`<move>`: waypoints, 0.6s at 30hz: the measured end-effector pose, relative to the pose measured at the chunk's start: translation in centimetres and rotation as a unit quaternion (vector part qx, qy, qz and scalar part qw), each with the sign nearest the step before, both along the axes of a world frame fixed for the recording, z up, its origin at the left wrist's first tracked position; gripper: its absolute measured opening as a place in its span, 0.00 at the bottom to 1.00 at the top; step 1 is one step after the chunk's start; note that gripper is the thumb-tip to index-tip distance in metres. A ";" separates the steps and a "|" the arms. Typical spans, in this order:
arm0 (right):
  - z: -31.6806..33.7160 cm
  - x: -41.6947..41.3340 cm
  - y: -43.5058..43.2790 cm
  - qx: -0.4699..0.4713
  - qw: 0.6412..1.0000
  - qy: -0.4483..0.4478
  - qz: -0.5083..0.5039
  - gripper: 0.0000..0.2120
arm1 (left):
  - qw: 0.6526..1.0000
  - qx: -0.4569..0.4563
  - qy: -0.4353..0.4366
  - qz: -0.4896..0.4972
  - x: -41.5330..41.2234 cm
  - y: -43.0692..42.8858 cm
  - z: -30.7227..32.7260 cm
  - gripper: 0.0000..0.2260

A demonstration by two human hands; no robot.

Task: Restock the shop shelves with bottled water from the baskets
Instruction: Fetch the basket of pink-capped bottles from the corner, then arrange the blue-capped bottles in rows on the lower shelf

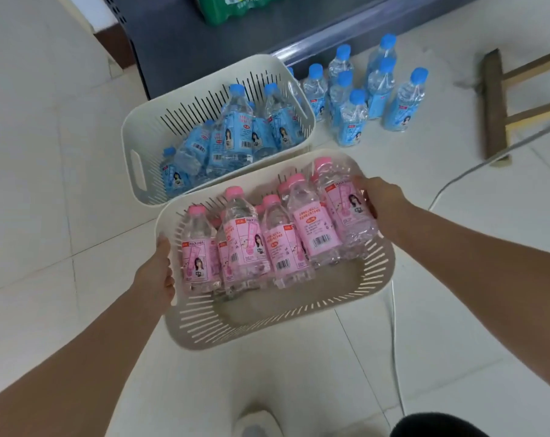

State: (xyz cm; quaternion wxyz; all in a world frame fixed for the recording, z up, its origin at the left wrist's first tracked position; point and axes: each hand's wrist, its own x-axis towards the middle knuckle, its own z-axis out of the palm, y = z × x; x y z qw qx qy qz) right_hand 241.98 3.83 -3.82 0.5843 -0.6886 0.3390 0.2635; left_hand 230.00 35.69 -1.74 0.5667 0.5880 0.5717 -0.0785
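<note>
A cream slotted basket is tilted toward me and holds several pink-capped, pink-labelled bottles. My left hand grips its left rim. My right hand grips its right rim, fingers beside the rightmost pink bottle. Behind it a second cream basket rests on the floor with several blue-capped bottles lying and leaning inside. More blue-capped bottles stand upright on the floor to the right of that basket.
A dark low shelf stands at the back with a green shrink-wrapped pack on it. A wooden broom lies at the right. A white cable crosses the tiled floor. My shoe shows at the bottom.
</note>
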 end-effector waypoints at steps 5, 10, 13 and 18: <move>0.4 -0.2 -0.2 -0.028 0.998 0.034 -0.054 0.19 | 0.999 0.035 0.024 -0.020 0.1 1.0 -1.5 0.22; 1.5 -0.4 -0.5 -0.206 0.977 -0.028 0.036 0.28 | 0.990 0.080 0.091 -0.076 0.8 2.9 -1.5 0.35; 4.1 -0.8 -0.9 -0.227 0.968 -0.091 0.046 0.21 | 0.969 0.166 0.147 -0.105 1.0 3.0 0.6 0.37; 13.6 -0.8 1.4 -0.217 0.962 -0.141 0.083 0.25 | 0.935 0.258 0.090 -0.228 2.3 -0.7 9.8 0.22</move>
